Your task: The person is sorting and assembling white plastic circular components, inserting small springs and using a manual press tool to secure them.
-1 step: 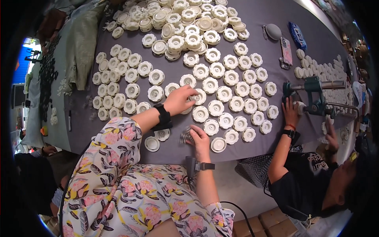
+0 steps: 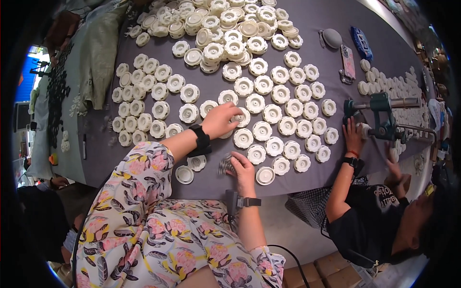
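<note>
My left hand [image 2: 220, 121] reaches over the middle of the table, its fingers pinched on a small metal coil spring [image 2: 237, 118]. That spring is at the centre of a round white plastic cap [image 2: 246, 118] with a scalloped rim, which the fingertips partly cover. Closer to the front edge, my right hand [image 2: 244, 169] is closed around a bunch of coil springs [image 2: 225, 165]; some stick out to the left of the fingers. Rows of similar white caps [image 2: 262, 130] lie around both hands.
A heap of white caps [image 2: 230, 29] covers the table's far side. At the right, a co-worker's hand [image 2: 354, 137] is by a green metal press [image 2: 382, 115]. A phone [image 2: 348, 62], a grey round object [image 2: 332, 38] and a blue packet [image 2: 361, 43] lie far right.
My hands keep almost the same places, with the left fingers still at the spring over the cap. The co-worker's farther hand has shifted a little toward the press.
</note>
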`<state>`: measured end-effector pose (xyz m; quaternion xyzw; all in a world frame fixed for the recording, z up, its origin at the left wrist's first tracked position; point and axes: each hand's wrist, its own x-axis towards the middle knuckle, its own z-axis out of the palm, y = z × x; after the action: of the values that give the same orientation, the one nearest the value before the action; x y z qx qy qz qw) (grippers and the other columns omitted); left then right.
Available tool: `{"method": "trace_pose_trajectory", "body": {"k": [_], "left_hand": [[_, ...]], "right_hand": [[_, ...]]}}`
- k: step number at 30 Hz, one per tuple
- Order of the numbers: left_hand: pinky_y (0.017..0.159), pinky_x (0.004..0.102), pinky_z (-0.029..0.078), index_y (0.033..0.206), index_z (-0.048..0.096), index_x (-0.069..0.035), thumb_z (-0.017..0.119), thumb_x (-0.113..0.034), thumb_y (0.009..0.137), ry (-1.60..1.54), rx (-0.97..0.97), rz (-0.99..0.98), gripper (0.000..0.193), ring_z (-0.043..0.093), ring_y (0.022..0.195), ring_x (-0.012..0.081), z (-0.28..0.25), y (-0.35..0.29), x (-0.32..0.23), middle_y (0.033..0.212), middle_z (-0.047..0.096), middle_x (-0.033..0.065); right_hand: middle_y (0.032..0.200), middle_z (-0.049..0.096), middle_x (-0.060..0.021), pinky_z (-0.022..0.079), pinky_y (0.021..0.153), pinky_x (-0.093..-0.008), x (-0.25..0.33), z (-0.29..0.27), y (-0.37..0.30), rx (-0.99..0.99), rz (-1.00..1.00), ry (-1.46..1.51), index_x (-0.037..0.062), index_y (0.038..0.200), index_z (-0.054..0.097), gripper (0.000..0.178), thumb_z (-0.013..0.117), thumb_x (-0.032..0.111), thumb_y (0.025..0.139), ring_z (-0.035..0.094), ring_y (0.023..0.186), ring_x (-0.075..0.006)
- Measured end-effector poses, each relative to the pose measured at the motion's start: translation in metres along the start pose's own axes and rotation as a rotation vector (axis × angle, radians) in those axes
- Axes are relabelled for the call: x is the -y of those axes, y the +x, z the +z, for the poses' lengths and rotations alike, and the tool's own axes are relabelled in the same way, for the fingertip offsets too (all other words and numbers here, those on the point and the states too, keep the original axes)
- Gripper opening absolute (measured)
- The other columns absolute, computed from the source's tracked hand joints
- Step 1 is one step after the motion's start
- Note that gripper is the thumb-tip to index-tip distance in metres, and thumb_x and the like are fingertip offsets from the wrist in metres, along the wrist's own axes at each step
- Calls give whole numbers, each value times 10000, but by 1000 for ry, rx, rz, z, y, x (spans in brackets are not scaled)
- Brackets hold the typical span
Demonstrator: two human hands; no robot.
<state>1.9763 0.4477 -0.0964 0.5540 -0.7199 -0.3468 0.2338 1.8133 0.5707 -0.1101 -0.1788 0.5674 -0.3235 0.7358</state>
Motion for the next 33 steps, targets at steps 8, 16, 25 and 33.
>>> {"method": "trace_pose_trajectory", "body": {"k": [8,16,25,33], "left_hand": [[729,323,461,983,559,-78,593,-47,720,-239,30,-194,266,541,779,213,7,6,-5,867,518,72],[782,306,441,999,594,-103,633,-46,732,-125,5,22,276,534,934,215,16,3,11,963,559,61],[780,325,459,1100,574,-96,761,-197,691,-391,325,-61,460,555,929,172,-9,-43,-25,1026,543,53],[771,270,500,1150,547,-45,696,-87,769,-475,123,-244,411,594,889,139,7,-103,-34,1003,605,65]], "right_hand": [[991,617,-22,542,633,-253,3,-9,0,-21,-6,44,51,1125,600,279,600,156,866,603,817,-86],[1003,600,-5,537,653,-261,3,-7,1,13,15,76,53,1127,606,295,627,164,855,566,852,-77],[1012,621,-49,556,651,-306,-2,-15,4,63,5,496,68,1161,548,302,566,213,896,622,869,-151],[1114,559,-85,535,782,-390,-21,2,2,25,-166,654,79,1193,448,320,539,181,904,588,983,-213]]}}
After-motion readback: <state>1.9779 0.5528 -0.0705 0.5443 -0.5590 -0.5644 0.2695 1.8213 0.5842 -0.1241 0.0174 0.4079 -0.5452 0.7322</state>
